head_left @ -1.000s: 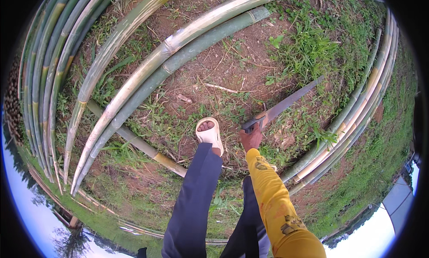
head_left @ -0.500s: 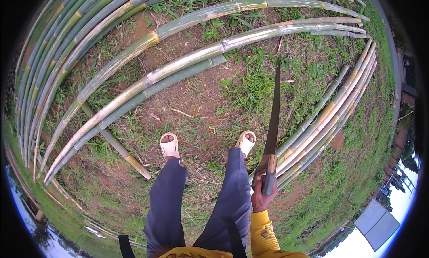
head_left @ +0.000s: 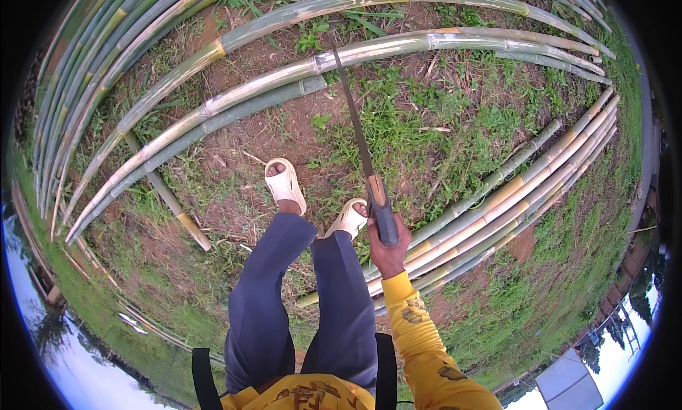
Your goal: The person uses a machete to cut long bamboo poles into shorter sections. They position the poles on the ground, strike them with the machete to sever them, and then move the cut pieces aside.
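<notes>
My right hand (head_left: 389,248) is closed around the grip of a handsaw (head_left: 357,127). The saw has a long dark blade, and its handle is brown and dark grey. Its blade points away from me, and in the picture its tip overlaps a long pale bamboo pole (head_left: 277,78); I cannot tell whether they touch. Beside that pole lies a shorter green bamboo pole (head_left: 245,115) with a cut end. My left hand is out of view.
A thicker bamboo pole (head_left: 312,11) curves across the far side. Many green poles (head_left: 92,76) lie at the far left, and a bundle of bamboo (head_left: 511,190) lies on my right. One short bamboo piece (head_left: 170,195) lies crosswise at left. Grass and bare soil (head_left: 288,129) cover the ground.
My right hand and the saw have swung left and forward, bringing the blade tip over the pale pole. My feet have shifted, the right one closer to the left.
</notes>
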A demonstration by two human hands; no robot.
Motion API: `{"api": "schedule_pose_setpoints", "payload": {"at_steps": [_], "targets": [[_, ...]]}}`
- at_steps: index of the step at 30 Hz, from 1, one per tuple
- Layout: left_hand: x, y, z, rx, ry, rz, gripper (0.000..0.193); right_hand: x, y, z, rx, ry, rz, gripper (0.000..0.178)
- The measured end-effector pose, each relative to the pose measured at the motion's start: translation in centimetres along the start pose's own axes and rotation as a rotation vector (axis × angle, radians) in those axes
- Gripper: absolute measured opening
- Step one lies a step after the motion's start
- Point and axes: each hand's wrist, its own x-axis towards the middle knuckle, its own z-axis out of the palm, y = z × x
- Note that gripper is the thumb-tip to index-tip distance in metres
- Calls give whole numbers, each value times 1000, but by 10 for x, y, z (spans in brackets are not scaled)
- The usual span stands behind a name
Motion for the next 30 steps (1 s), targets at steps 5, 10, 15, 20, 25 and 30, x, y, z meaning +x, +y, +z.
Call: {"api": "schedule_pose_setpoints", "payload": {"at_steps": [5, 10, 15, 20, 25, 30], "targets": [[148, -14, 10, 187, 46, 71, 23, 23, 0, 14, 2, -40, -18, 18], [76, -25, -10, -119, -502, 295, 23, 43, 26, 30, -107, -69, -114, 19], [199, -106, -91, 81, 22, 244, 25, 58, 48, 56, -162, -82, -180, 19], [386, -212, -113, 505, 625, 413, 76, 64, 96, 81, -174, -29, -249, 19], [471, -241, -126, 673, 532, 135, 96, 80, 145, 108, -131, 24, -333, 18], [487, -256, -119, 629, 585, 188, 87, 101, 177, 119, -139, 22, -428, 17]]}}
